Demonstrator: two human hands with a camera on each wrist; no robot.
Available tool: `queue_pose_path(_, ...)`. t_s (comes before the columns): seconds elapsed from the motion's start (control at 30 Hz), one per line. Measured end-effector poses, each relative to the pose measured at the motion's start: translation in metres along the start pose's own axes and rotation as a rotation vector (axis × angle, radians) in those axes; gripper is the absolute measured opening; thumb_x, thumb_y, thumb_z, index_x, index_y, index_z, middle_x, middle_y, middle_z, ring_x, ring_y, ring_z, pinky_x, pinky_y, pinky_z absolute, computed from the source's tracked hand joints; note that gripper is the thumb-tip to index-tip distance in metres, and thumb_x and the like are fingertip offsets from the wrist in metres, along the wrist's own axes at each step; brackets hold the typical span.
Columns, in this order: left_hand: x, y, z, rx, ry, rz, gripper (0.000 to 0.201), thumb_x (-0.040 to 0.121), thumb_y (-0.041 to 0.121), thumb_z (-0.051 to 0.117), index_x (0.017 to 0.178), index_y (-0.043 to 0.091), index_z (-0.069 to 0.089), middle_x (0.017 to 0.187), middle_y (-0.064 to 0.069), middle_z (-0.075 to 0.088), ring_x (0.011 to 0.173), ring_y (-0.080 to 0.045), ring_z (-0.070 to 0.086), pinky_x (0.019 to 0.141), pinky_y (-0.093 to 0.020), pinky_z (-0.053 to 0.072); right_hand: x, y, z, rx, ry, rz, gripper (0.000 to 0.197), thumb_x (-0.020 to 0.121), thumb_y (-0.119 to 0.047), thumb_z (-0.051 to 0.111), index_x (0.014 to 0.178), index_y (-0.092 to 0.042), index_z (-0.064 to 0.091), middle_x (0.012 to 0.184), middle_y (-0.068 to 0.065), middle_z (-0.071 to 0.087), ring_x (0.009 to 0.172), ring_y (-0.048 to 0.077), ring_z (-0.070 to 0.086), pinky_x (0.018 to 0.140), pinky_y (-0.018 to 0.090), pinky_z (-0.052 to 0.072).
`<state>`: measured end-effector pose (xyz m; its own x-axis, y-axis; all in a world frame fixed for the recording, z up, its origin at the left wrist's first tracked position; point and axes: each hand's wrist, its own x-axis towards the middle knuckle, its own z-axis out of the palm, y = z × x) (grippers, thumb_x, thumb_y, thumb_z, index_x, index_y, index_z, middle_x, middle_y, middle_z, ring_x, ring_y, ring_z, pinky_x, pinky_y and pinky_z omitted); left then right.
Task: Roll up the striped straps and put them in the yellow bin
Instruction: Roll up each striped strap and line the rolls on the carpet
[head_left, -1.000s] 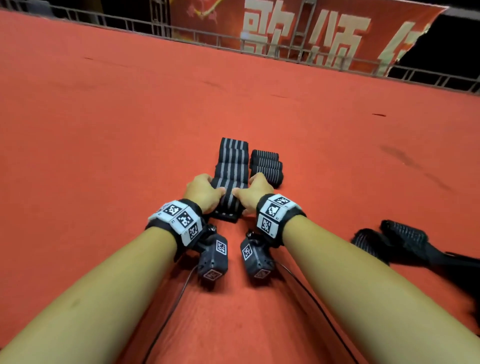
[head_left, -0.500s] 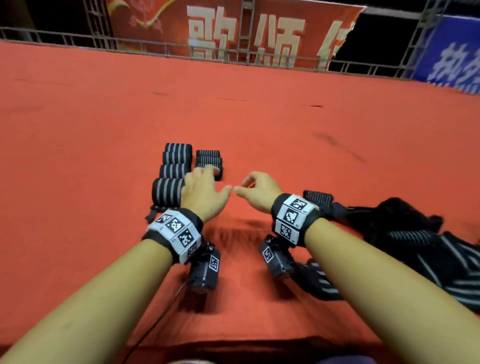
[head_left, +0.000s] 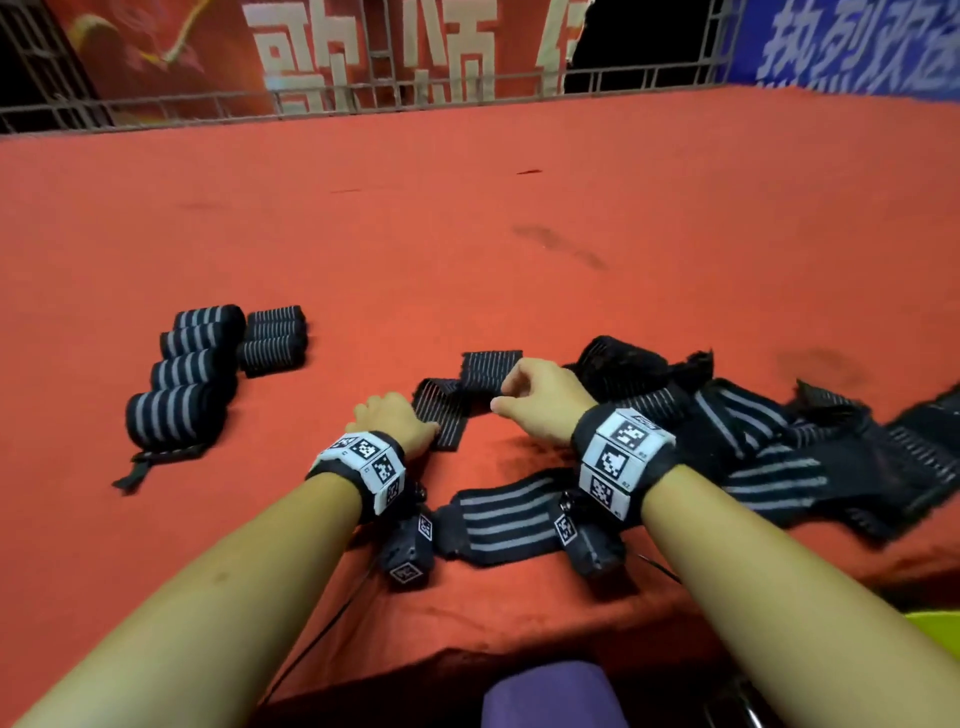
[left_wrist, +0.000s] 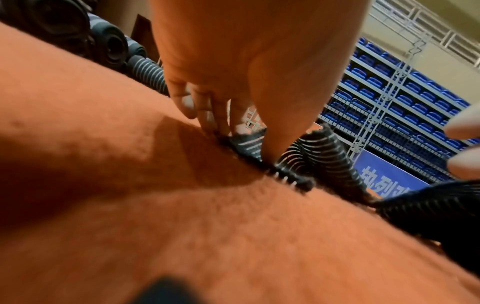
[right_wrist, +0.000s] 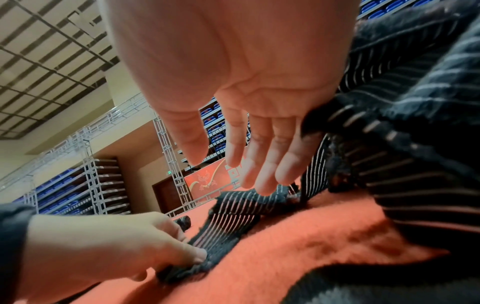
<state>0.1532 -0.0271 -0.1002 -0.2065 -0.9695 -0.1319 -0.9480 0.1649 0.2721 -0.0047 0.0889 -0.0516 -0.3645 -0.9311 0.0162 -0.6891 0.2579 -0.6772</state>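
A thin-striped black strap (head_left: 457, 405) lies unrolled and kinked on the red cloth. My left hand (head_left: 400, 421) pinches its near end against the cloth, which the right wrist view shows with the fingers curled on the strap (right_wrist: 228, 224). My right hand (head_left: 519, 395) hovers just above the strap's middle, fingers loose and holding nothing. Several rolled straps (head_left: 187, 374) sit in two rows at the left. A loose pile of unrolled straps (head_left: 779, 441) lies at the right. A sliver of the yellow bin (head_left: 932, 623) shows at the bottom right.
A wide-striped strap (head_left: 498, 519) lies flat beneath my wrists near the table's front edge. A purple object (head_left: 550, 696) sits below that edge. A metal railing (head_left: 467, 88) and banners stand behind the red table (head_left: 467, 234).
Both hands left the rolled straps and moved right to the pile. The left hand took hold of a thin-striped strap's end, and the view swung right.
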Motion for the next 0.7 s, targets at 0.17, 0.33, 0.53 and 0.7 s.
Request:
queue_pose_path(0.17, -0.002, 0.013, -0.025, -0.194, -0.058, 0.135, 0.017, 0.087, 0.028, 0.066, 0.089, 0.011, 0.065, 0.094, -0.011, 0.069, 0.088, -0.029, 0.064, 0.07, -0.03, 0.045, 0.007, -0.002, 0.007, 0.032, -0.003, -0.049, 0.023, 0.081, -0.033, 0.069, 0.096, -0.019, 0.058, 0.088, -0.002, 0.065, 0.083, 0.019, 0.063, 0.08, 0.039, 0.053)
queue_pose_path(0.33, -0.028, 0.027, -0.1, -0.475, 0.03, 0.303, 0.019, 0.084, 0.018, 0.07, 0.07, 0.015, 0.057, 0.062, -0.004, 0.06, 0.059, -0.02, 0.057, 0.061, -0.03, 0.044, 0.003, -0.024, 0.01, -0.142, -0.005, -0.193, 0.074, 0.071, -0.038, 0.074, 0.133, -0.024, 0.036, 0.11, 0.006, 0.055, 0.105, 0.028, 0.057, 0.087, 0.039, 0.049)
queue_pose_path(0.53, -0.092, 0.035, -0.199, -0.819, 0.065, 0.421, 0.017, 0.089, 0.009, 0.06, 0.072, 0.012, 0.06, 0.061, -0.003, 0.049, 0.044, -0.009, 0.045, 0.043, -0.016, 0.033, -0.012, -0.06, 0.007, -0.209, 0.273, -0.169, 0.07, 0.074, -0.048, 0.075, 0.127, -0.019, 0.041, 0.12, 0.009, 0.046, 0.115, 0.033, 0.047, 0.093, 0.041, 0.043)
queue_pose_path(0.7, -0.137, 0.014, -0.246, -0.96, 0.047, 0.517, 0.008, 0.09, 0.016, 0.062, 0.084, 0.011, 0.064, 0.082, -0.008, 0.059, 0.08, -0.022, 0.054, 0.055, -0.02, 0.044, -0.03, -0.095, 0.011, -0.009, 0.008, -0.265, 0.079, 0.066, -0.064, 0.075, 0.13, -0.029, 0.045, 0.108, 0.001, 0.055, 0.1, 0.02, 0.055, 0.089, 0.035, 0.047)
